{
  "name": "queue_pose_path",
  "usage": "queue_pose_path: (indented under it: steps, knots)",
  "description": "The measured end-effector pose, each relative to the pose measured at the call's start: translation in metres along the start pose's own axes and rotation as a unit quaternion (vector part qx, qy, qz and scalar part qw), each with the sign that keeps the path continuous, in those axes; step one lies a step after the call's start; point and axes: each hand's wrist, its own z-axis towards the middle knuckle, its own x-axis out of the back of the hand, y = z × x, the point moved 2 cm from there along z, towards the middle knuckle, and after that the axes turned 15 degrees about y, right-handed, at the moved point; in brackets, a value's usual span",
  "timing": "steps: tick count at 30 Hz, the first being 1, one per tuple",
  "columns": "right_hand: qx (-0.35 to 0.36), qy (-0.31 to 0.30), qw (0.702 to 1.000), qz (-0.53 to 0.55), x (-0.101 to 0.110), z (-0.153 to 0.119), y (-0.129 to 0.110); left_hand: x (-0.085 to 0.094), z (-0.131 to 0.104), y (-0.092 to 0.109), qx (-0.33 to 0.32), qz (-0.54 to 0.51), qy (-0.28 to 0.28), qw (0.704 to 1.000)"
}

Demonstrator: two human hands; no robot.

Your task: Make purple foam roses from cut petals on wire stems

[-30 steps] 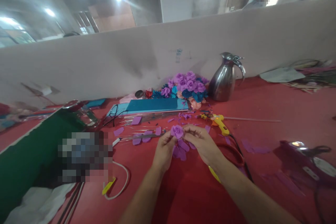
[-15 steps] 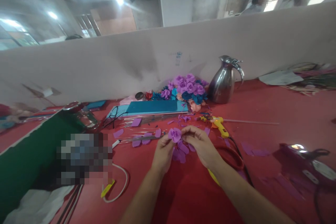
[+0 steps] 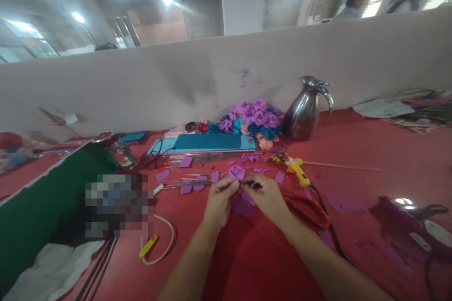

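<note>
Holding the purple flower (image 3: 236,172) low between closed-in fingers of the left hand (image 3: 219,197), at that hand's 1 o'clock; bunching fingertips of the right hand (image 3: 270,197) at the flower's 4 o'clock, cannot tell on what. Looks light, soft, easily crushed: best gripped underneath.

"What can't you make out?"
"The underside of the purple flower (image 3: 236,172), hidden by my left hand (image 3: 219,200); whether my right hand (image 3: 267,196) touches it, I can't tell"
"And around you?"
"My right forearm (image 3: 309,243) covers part of the red loop (image 3: 325,221), a pixelated patch (image 3: 116,207) masks something beside the green board (image 3: 42,211), the wall marks (image 3: 244,78) are too small to read"
</note>
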Motion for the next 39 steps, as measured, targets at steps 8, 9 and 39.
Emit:
queue_pose_path:
  steps: [8,9,39]
  knots:
    - [0.019,-0.028,0.999,-0.01,-0.003,-0.002,0.001,0.004,0.003,0.005,0.001,0.003,-0.006,1.0]
    - [0.021,-0.03,0.999,-0.014,-0.004,-0.003,0.001,0.004,0.003,0.006,-0.001,0.002,-0.007,1.0]
    - [0.048,-0.02,0.978,-0.202,0.017,0.015,0.009,0.024,0.019,0.033,-0.166,0.084,0.133,0.974]
